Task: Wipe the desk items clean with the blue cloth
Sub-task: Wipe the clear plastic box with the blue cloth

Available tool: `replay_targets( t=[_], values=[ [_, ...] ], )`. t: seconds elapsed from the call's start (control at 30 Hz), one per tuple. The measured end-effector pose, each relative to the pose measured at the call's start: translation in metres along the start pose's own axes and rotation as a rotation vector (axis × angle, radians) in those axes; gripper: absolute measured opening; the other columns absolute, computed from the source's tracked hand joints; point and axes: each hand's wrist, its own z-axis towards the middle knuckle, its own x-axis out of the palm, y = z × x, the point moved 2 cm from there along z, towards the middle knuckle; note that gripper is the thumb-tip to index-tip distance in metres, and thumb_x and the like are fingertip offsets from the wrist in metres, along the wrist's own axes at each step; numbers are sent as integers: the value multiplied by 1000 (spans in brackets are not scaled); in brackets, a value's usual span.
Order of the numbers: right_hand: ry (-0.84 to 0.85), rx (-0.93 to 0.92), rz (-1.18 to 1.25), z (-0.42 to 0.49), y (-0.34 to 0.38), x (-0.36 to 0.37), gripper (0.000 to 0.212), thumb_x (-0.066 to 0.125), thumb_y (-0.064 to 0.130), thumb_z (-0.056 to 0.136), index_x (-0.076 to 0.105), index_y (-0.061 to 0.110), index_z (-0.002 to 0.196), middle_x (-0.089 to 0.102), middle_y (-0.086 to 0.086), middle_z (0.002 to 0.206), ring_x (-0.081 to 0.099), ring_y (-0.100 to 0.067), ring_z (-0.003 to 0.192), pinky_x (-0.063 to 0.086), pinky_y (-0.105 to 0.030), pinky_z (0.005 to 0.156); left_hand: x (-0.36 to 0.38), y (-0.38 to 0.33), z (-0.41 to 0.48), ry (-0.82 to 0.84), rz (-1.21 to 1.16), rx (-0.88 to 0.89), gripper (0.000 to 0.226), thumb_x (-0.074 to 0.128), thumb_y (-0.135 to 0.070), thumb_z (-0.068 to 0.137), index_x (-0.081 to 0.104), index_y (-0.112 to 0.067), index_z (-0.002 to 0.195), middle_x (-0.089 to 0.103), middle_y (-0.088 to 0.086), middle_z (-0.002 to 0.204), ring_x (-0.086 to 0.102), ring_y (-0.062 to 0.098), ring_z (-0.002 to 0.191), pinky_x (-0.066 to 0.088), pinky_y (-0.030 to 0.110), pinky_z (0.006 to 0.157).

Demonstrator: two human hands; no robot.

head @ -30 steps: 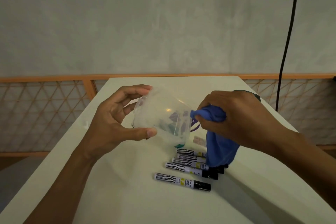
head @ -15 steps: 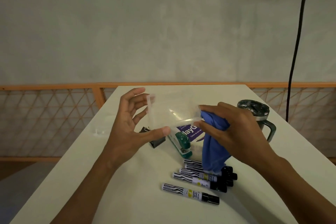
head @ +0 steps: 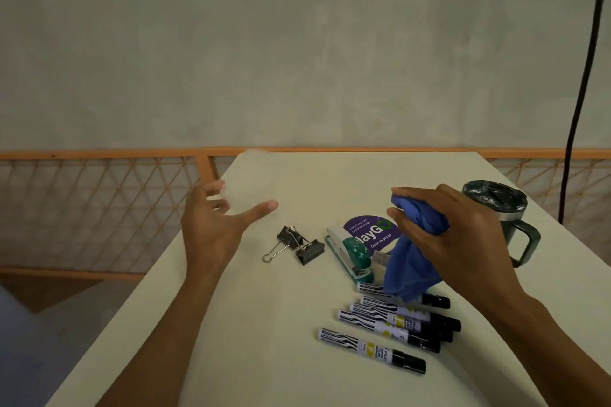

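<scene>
My right hand [head: 463, 241] grips the bunched blue cloth [head: 411, 269], which hangs down over the top of several black-and-white markers [head: 373, 345]. My left hand [head: 211, 228] hovers with fingers and thumb spread. A clear plastic container [head: 248, 182], faint and blurred, sits at its fingertips near the table's far left; whether the fingers touch it is unclear. Between my hands lie two black binder clips [head: 299, 246], a teal stapler [head: 355, 256] and a purple printed card [head: 368, 231].
A dark green lidded mug [head: 496, 208] with a handle stands behind my right hand. The pale table [head: 264, 340] drops off on the left and right. An orange lattice railing [head: 99, 208] runs behind it, and a black cable [head: 582, 92] hangs at the right.
My left hand has carried the clear container away from the cloth to the far left and spread its fingers. My right hand, still gripping the cloth, has drawn back to the right.
</scene>
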Motion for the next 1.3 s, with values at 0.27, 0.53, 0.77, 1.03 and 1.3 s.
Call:
replay_targets(
  t=[0.27, 0.53, 0.77, 1.03, 1.3],
  values=[
    [-23, -11, -10, -9, -6, -7, 42, 87, 29, 85, 78, 17, 125, 72, 4, 95, 66, -17, 80, 54, -28, 79, 23, 19, -11, -43, 405, 199, 113, 87, -86, 47, 52, -22, 132, 56, -6, 129, 65, 19, 113, 58, 44, 87],
    [-40, -29, -30, -10, -6, -9, 42, 83, 35, 88, 77, 17, 125, 71, 3, 94, 63, -16, 78, 54, -28, 77, 31, 23, -12, 6, 615, 276, 101, 87, -82, 54, 53, -32, 134, 51, 0, 125, 52, 22, 123, 51, 37, 73],
    [-39, -23, -54, -11, -6, -10, 42, 83, 34, 86, 78, 17, 123, 70, 3, 93, 61, -14, 78, 47, -15, 80, 31, 30, -13, 52, 653, 259, 83, 78, -91, 55, 74, -25, 105, 49, -4, 120, 52, 17, 121, 50, 35, 76],
    [-45, -37, -53, -12, -8, -10, 40, 84, 39, 91, 77, 17, 124, 70, 2, 92, 62, -17, 77, 51, -24, 79, 32, 37, -8, 62, 854, 358, 96, 47, -108, 56, 81, -30, 100, 65, -2, 109, 54, 23, 107, 44, 41, 90],
    [-55, -75, -53, -12, -12, -8, 48, 68, 49, 91, 75, 15, 125, 74, -8, 94, 68, -28, 79, 53, -34, 81, 21, 51, 5, 190, 693, 427, 46, 80, -70, 77, 79, -39, 111, 63, -10, 123, 49, 20, 120, 33, 35, 95]
  ],
)
